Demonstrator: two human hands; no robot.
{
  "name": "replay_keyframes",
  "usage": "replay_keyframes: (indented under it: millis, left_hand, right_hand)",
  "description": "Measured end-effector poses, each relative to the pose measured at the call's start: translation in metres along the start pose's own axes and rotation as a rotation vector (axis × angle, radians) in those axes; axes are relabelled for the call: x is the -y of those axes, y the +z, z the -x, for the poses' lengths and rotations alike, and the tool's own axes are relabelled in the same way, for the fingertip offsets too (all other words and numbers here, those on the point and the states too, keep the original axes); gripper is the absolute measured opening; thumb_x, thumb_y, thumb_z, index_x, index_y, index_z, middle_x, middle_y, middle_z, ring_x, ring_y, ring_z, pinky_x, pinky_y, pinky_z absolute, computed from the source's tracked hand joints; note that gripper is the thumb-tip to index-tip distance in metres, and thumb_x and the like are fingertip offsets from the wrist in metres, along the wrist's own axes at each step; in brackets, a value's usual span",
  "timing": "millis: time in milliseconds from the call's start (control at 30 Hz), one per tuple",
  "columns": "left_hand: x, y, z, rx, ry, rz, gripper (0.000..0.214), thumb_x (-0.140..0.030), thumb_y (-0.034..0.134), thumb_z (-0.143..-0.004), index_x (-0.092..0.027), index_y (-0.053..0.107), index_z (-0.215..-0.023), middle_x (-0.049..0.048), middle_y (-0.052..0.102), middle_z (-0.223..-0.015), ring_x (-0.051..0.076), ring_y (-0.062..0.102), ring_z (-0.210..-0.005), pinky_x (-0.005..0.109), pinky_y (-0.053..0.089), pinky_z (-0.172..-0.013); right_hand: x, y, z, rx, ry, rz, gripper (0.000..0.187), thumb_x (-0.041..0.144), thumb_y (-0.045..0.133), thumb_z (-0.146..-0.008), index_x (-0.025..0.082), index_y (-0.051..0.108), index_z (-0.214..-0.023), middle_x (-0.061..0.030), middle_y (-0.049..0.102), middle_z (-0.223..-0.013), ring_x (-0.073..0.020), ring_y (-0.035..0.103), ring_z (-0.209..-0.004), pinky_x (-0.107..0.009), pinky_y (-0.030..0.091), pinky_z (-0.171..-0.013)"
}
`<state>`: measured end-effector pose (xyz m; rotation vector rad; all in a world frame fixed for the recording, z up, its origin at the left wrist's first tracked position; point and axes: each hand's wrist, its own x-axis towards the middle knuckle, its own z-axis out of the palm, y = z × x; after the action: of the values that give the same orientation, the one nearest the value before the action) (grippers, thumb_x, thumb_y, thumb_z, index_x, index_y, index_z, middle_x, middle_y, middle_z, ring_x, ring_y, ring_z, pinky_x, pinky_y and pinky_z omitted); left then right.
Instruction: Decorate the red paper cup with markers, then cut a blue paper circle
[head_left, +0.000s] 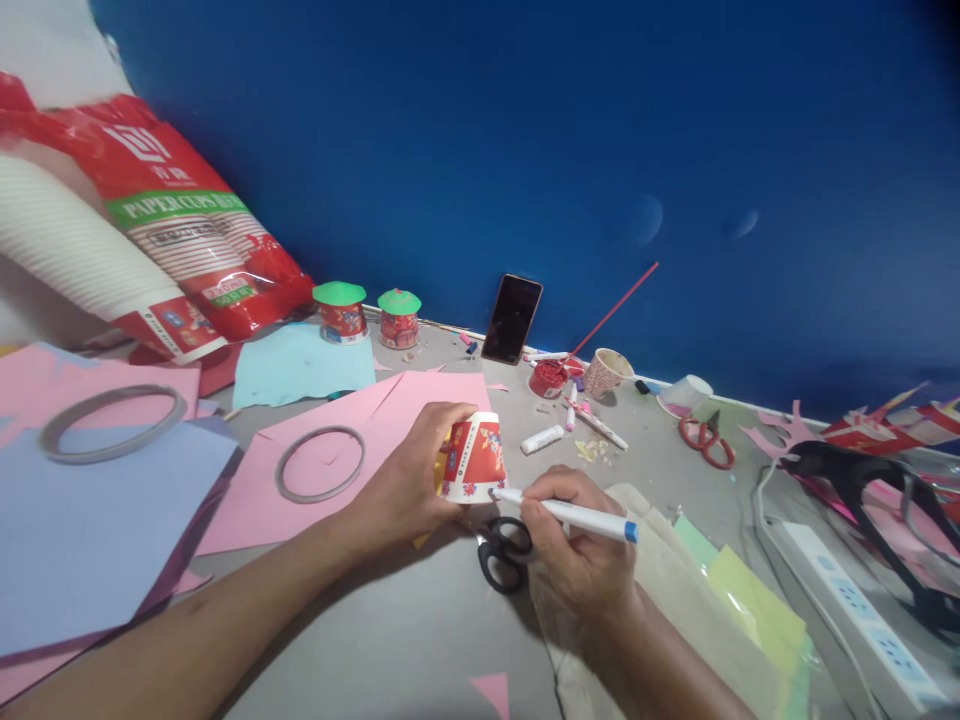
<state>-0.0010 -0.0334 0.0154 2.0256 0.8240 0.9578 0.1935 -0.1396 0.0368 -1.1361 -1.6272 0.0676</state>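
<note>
- Red-and-white paper cup [487,458]: tapered, narrow end up, flowers along the lower band; between the hands, above the bench [360,640].
- Left hand [420,462]: wrapped around the cup's left side.
- Right hand [589,550]: pinching a smooth white marker [585,516], blue-ended; long axis running left to right, tip at the cup's lower band.
- Scissors [499,565]: rounded black loops, between the hands.

Reads "PAPER CUPS" across the green band [180,205] of the red bag [206,248]. Bears print too small to read on the held cup [476,455].
</note>
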Motion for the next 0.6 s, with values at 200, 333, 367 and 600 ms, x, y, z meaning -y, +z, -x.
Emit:
replay_keyframes:
  millis: [200,333,367,600]
  left_hand:
    - [-0.0002,0.0001,-0.0002,-0.012,0.022,-0.023,0.075,-0.035,0.095,-0.072,-0.029,0.061,-0.139,0.0111,0.067,-0.142,0.037,0.066,-0.133,0.054,0.060,-0.112]
    - [-0.0019,-0.0001,-0.0008,-0.002,0.014,-0.014,0.075,-0.039,0.095,-0.072,-0.028,0.062,-0.138,0.0115,0.067,-0.141,0.038,0.066,-0.134,0.054,0.059,-0.112]
    - [-0.0023,-0.0001,-0.0009,0.001,0.017,-0.011,0.074,-0.040,0.095,-0.073,-0.028,0.062,-0.138,0.0117,0.067,-0.141,0.038,0.066,-0.134,0.054,0.059,-0.113]
    - [-0.0018,-0.0007,-0.0007,-0.003,0.034,-0.009,0.075,-0.043,0.094,-0.075,-0.027,0.060,-0.139,0.0129,0.066,-0.142,0.038,0.066,-0.133,0.054,0.058,-0.114]
  right_hand:
    - [-0.0013,0.0006,0.0017,-0.002,0.003,0.001,0.014,0.015,0.067,-0.097,0.025,0.072,-0.088,0.0000,0.076,-0.072,-0.0165,0.071,-0.058,-0.027,0.055,-0.055]
    - [-0.0023,0.0004,0.0018,-0.011,-0.013,0.008,0.015,0.013,0.067,-0.097,0.025,0.071,-0.089,0.0012,0.076,-0.072,-0.0152,0.071,-0.058,-0.025,0.055,-0.056]
    - [-0.0024,0.0003,0.0016,-0.014,-0.019,0.011,0.015,0.013,0.067,-0.097,0.025,0.071,-0.090,0.0014,0.076,-0.073,-0.0151,0.071,-0.059,-0.025,0.055,-0.057]
    - [-0.0005,0.0001,-0.0014,-0.010,-0.041,0.020,0.015,0.013,0.066,-0.097,0.025,0.071,-0.089,0.0006,0.076,-0.072,-0.0163,0.072,-0.059,-0.026,0.055,-0.056]
